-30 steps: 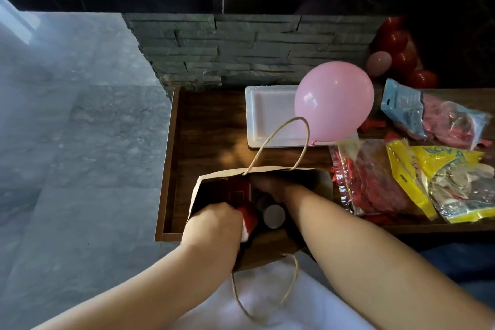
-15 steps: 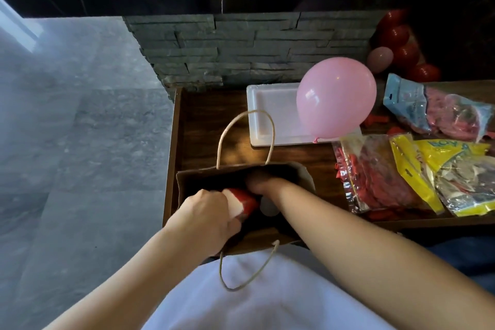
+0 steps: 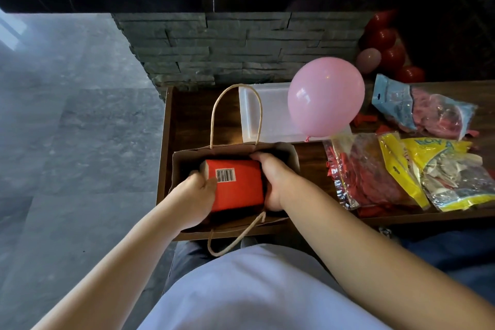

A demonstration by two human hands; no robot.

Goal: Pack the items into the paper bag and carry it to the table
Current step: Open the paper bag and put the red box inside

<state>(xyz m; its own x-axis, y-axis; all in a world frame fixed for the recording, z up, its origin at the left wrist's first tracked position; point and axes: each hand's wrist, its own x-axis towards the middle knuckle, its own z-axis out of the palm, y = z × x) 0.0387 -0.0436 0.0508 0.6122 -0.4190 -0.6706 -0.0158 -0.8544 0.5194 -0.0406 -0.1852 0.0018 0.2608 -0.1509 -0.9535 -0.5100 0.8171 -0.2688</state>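
Head view: both hands are in the mouth of the paper bag (image 3: pixel 182 169), which stands open at the near left end of the dark wooden surface (image 3: pixel 187 115). Between them, a red box (image 3: pixel 238 190) with a white barcode label (image 3: pixel 225 175) sits in the opening, its top level with the rim. The left hand (image 3: pixel 195 195) clamps the box's left edge, thumb by the label; the right hand (image 3: pixel 276 182) wraps the right side, fingers curled over the far corner. Both grips are closed on the box. One twine handle stands up at the far side, the other droops over the near edge toward the person's white shirt. Just beyond the bag lies a white tray (image 3: pixel 270 115), with a pink balloon (image 3: pixel 325 96) over its right part. Right of the bag, packets of balloons (image 3: pixel 375 171) lie in a loose spread. Red balloons (image 3: pixel 388 43) cluster at the far right against the dark wall.
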